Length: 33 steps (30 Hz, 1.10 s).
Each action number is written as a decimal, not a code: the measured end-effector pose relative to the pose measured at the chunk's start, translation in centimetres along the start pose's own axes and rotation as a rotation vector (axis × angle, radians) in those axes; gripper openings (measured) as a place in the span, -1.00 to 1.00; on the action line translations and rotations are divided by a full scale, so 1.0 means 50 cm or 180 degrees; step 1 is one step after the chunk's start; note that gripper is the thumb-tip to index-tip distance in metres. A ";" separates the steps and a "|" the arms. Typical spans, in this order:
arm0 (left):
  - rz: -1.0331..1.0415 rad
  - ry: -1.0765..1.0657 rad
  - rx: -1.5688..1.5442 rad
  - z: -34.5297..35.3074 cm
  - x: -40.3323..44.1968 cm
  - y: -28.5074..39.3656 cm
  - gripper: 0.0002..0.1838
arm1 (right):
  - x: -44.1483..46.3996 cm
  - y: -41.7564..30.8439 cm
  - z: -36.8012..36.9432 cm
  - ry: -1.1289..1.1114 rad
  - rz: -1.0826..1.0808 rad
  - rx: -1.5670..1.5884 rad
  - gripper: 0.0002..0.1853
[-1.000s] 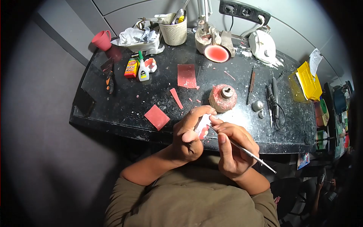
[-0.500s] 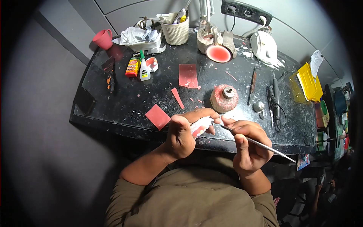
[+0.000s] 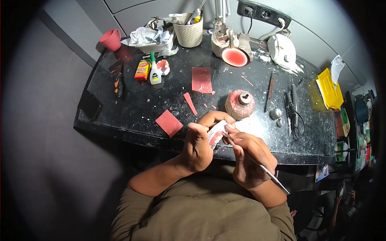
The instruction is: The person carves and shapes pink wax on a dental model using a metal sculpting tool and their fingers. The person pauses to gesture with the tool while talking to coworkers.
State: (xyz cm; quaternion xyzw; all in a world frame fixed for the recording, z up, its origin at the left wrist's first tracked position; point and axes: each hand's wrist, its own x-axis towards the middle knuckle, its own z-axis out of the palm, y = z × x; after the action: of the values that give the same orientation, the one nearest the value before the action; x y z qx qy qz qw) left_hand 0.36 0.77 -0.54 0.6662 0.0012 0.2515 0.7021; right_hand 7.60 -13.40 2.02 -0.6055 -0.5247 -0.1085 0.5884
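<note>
In the head view, the left hand (image 3: 199, 146) curls around a dental model (image 3: 216, 137), its fingers bent over the far side, so the model's left and underside are hidden; the white body, a pink gum band and a few pale teeth show. The model is held up in front of the near edge of the surface (image 3: 132, 110), just left of the right hand (image 3: 255, 158). That hand pinches a slim metal tool (image 3: 278, 183) like a pen, the shaft passing behind the thumb and slanting out toward the near right; the working tip is too small to make out, and whether it touches the model cannot be told. Beyond the hands stands a rounded, pink-crusted burner (image 3: 240, 106). To the left lie a near pink sheet (image 3: 169, 123), a narrow pink strip (image 3: 190, 103) and a far pink sheet (image 3: 201, 80). Farther left, a bottle with a green cap (image 3: 155, 76) partly covers a red-and-yellow box (image 3: 142, 70), whose lettering is hard to read, and stands beside a second model (image 3: 163, 67). At the far side, a lamp arm (image 3: 222, 11) is cut off by the top of the view. The shelf (image 3: 362, 128) at the right fades into the dark rim, and near right only a dim arm (image 3: 337, 205) of another person can be picked out.
</note>
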 end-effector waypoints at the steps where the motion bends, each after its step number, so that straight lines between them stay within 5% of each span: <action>1: -0.0016 0.0008 0.0106 0.001 0.002 0.004 0.07 | 0.000 0.002 0.000 0.0064 0.0004 -0.0022 -0.78; 5: -0.0073 -0.0048 -0.0302 -0.001 -0.001 -0.002 0.07 | 0.007 -0.008 -0.004 -0.0032 -0.0014 -0.0018 -0.78; 16: 0.0067 0.0053 0.0812 -0.013 -0.003 0.004 0.11 | 0.005 -0.001 0.000 -0.0108 0.0204 0.0236 -0.83; 33: -0.0115 0.0023 0.0247 -0.010 -0.004 -0.005 0.13 | 0.000 0.005 0.002 -0.0105 0.0226 0.0395 -0.84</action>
State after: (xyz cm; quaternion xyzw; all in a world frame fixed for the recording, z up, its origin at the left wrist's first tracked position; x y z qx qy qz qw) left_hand 0.11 1.18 -0.92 0.6919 0.0255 0.2410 0.6801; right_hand 7.74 -13.27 1.87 -0.5878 -0.5183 -0.0447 0.6196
